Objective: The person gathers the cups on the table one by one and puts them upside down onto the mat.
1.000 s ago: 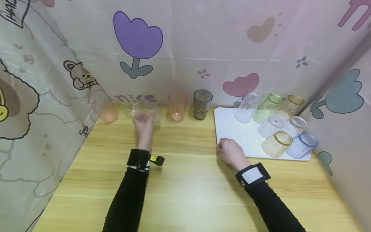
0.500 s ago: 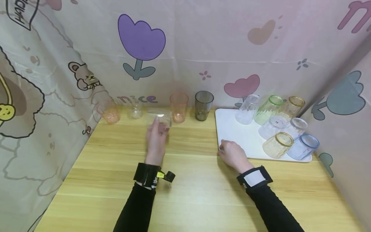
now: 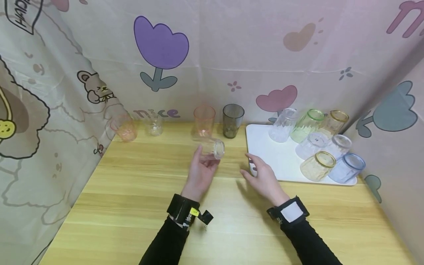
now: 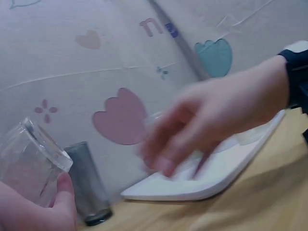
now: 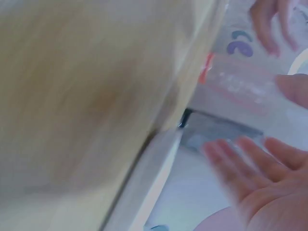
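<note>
Your left hand (image 3: 200, 173) holds a cup (image 3: 212, 148) over the worktop (image 3: 132, 206), left of your right hand (image 3: 263, 178). Four cups (image 3: 203, 121) line the far edge. At far right, a tray (image 3: 265, 147) carries seven cups (image 3: 316, 165).

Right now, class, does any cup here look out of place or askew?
Yes: the clear cup in the left hand is tipped on its side above the table, while the orange cup and grey cup behind it stand upright.
</note>
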A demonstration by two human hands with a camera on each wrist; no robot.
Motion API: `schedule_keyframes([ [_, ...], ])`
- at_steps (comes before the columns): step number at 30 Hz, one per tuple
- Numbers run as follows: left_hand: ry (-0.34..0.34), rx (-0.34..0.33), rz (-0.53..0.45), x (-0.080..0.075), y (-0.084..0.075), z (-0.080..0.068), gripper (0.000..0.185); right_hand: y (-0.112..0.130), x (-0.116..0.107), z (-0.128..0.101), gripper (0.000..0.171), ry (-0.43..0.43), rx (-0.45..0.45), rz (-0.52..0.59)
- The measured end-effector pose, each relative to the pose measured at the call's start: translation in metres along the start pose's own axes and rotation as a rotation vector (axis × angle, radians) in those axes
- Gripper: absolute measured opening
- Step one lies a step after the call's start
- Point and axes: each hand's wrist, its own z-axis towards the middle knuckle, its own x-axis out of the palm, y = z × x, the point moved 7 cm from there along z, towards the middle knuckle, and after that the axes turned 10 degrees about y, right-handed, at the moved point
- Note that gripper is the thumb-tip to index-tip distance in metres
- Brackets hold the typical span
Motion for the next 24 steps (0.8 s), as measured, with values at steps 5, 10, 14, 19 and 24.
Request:
schedule_keyframes([
  [5,0.018,-0.072,0.002,0.002,0.024,0.001,0.08,0.028,-0.004,-0.001,0.084,-0.103,-0.207,0.12],
  [10,0.056,-0.13,0.07,0.007,0.042,0.001,0.063,0.044,-0.004,-0.003,0.099,-0.167,-0.332,0.131],
  [14,0.091,-0.175,0.133,0.013,0.054,-0.002,0.056,0.048,-0.003,-0.005,0.106,-0.195,-0.375,0.111],
  [19,0.137,-0.183,0.16,0.02,0.063,-0.003,0.053,0.047,-0.004,-0.007,0.1,-0.237,-0.405,0.089],
  [24,0.125,-0.171,0.132,0.022,0.067,-0.004,0.056,0.045,-0.008,-0.009,0.094,-0.264,-0.41,0.084],
])
